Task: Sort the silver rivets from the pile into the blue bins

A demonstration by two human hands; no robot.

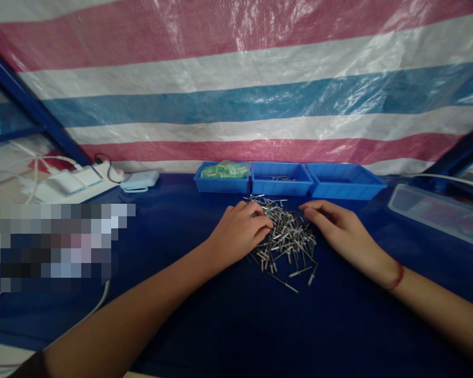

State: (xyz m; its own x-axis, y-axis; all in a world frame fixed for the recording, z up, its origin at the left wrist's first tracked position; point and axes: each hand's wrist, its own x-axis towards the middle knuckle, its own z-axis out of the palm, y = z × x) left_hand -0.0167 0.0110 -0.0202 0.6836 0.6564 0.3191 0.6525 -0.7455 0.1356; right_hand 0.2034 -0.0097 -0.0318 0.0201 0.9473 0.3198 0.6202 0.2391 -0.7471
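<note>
A loose heap of silver blind rivets point(289, 233) lies on the blue tabletop, with a few strays at its near edge. Against the heap's left side rests my left hand point(240, 228), fingers bent and thumb apart; its fingertips are partly hidden among the rivets. Just right of the heap is my right hand point(339, 223), fingers loosely curved, thumb near the index fingertip, and nothing visible between them. Behind the heap, a blue bin point(281, 186) contains some rivets.
Left of that bin stands a blue bin point(220, 186) with green-and-white packets; another blue bin point(345, 189) stands right. A clear plastic tray point(437, 215) lies far right. Power strip point(73, 184), cables and a light-blue case point(140, 180) sit left. Striped sheeting point(236, 107) hangs behind.
</note>
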